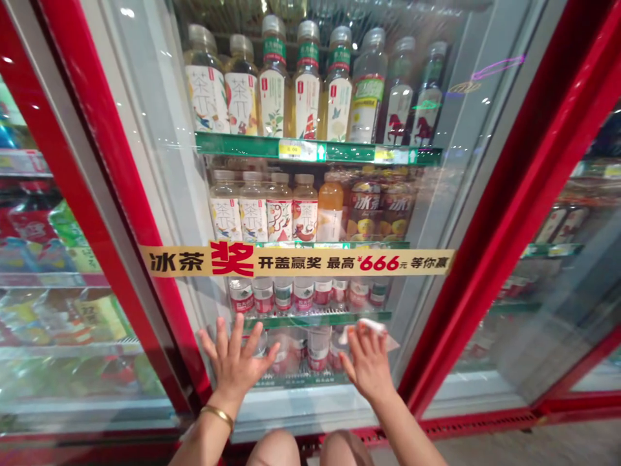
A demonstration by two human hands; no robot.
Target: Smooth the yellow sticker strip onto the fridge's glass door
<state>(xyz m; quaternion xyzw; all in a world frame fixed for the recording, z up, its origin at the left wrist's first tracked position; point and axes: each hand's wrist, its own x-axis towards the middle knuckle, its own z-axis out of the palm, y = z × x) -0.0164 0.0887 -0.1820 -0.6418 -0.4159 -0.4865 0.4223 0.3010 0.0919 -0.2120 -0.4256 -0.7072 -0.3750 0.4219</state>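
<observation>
The glass door point(320, 408) of a red-framed drinks cooler is right in front of me. My left hand point(239, 362) is up at its lower left, fingers spread, with nothing in it; a gold bangle point(218, 417) circles the wrist. At the lower right, my right hand point(369, 362) has its fingers over a crumpled white cloth point(376, 325) with some orange marks, held against the glass. Part of the cloth is hidden under the fingers. Above both hands, a yellow printed strip point(291, 263) runs across the door.
Behind the glass, bottled drinks point(305, 90) stand on several shelves with green price rails point(354, 153). Red door frames point(499, 213) border both sides. Another cooler section with packets point(63, 317) is at the left. My knees point(274, 448) show at the bottom, close to the door.
</observation>
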